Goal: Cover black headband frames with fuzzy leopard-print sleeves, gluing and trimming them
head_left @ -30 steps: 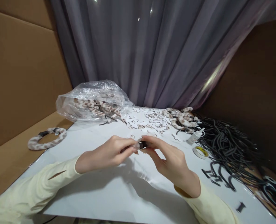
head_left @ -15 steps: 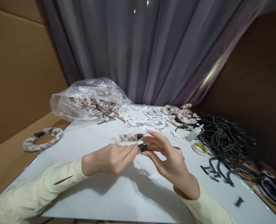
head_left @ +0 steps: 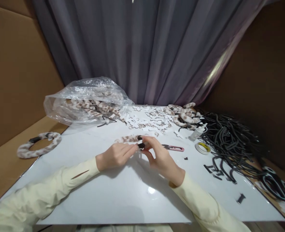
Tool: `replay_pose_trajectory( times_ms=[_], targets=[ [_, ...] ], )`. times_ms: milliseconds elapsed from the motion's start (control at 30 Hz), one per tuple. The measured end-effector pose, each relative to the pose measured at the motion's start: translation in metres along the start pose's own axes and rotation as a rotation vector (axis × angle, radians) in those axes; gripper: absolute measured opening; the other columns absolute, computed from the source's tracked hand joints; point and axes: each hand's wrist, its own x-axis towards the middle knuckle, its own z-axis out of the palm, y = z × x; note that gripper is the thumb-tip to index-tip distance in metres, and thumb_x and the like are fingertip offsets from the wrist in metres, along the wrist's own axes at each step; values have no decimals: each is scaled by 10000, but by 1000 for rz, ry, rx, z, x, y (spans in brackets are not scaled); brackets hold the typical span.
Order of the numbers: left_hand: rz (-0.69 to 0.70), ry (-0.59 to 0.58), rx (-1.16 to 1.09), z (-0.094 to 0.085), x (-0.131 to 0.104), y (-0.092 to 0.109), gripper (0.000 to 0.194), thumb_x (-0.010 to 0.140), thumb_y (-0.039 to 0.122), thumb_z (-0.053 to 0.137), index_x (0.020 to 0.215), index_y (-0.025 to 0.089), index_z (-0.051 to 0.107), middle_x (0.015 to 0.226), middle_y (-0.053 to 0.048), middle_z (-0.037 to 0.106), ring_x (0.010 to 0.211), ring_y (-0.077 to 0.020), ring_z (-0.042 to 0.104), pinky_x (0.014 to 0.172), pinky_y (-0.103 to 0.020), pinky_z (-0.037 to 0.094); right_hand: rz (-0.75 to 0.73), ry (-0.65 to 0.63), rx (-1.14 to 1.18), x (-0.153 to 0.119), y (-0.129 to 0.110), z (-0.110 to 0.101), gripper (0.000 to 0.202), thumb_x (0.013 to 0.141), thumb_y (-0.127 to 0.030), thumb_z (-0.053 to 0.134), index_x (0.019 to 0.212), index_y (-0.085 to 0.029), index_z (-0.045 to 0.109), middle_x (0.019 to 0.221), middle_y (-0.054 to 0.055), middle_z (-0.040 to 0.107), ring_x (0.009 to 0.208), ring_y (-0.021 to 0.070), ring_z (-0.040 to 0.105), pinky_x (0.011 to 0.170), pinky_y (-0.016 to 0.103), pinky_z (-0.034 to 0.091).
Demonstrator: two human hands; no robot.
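Furry strip [head_left: 127, 139] was held above the desk [head_left: 123, 199], midway between left and right edges. Left hand [head_left: 117, 156] and right hand [head_left: 162, 158], fingers closed, pinched it by a dark end [head_left: 141, 146] (apparently being worked); a steady pinch seemed called for next.

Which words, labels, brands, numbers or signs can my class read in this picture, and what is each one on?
None can be read.
Tape roll: any marking on its yellow inside is too small and blurred to read.
White bottle: any print is too small and blurred to read.
Pink-handled snips: no lettering can be made out.
Furry strip at the hands: no lettering shows.
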Motion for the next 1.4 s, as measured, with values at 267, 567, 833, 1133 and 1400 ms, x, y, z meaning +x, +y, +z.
replay_pose_trajectory(
  times_ms=[267, 567, 833, 1133, 1400],
  targets=[
    [-119, -164, -91, 23, -17, 2, 196, 904, 150, 376, 798, 140, 541, 607, -44, 592, 567, -158, 574, 532, -253, 451, 83, -346, -215, -3, 21, 14, 689, 650, 38, 456, 1307, -146, 365, 1130, 134, 557, 1013, 256, 437, 825, 415, 409],
    [-378, -355, -309, 21, -14, 2, 191, 919, 227, 376, 927, 133, 542, 758, -60, 648, 681, -171, 623, 616, -268, 466, 222, -304, -90, -4, 27, 13, 813, 536, 58, 462, 1306, -180, 354, 1185, 108, 527, 1098, 262, 386, 882, 406, 304],
    [-345, -423, -313, 26, -16, 1, 245, 938, 234, 359, 1078, 148, 541, 945, -83, 654, 806, -186, 638, 691, -288, 501, 282, -224, -39, -4, 29, 19, 584, 674, 8, 494, 1226, -164, 419, 1017, 94, 572, 998, 236, 497, 878, 402, 335],
    [-297, -451, -292, 32, -24, -1, 262, 946, 225, 318, 1015, 158, 562, 832, -50, 679, 665, -154, 637, 582, -240, 475, 230, -204, 47, -4, 29, 21, 644, 597, 54, 461, 1197, -179, 435, 1065, 90, 556, 989, 222, 513, 833, 349, 417],
    [-322, -454, -293, 30, -22, 1, 210, 932, 232, 355, 890, 169, 551, 761, -24, 666, 631, -151, 623, 546, -241, 424, 332, -167, 71, -1, 25, 14, 425, 766, -184, 567, 1182, -177, 481, 1061, 89, 622, 1040, 262, 496, 922, 432, 346]
  ],
)
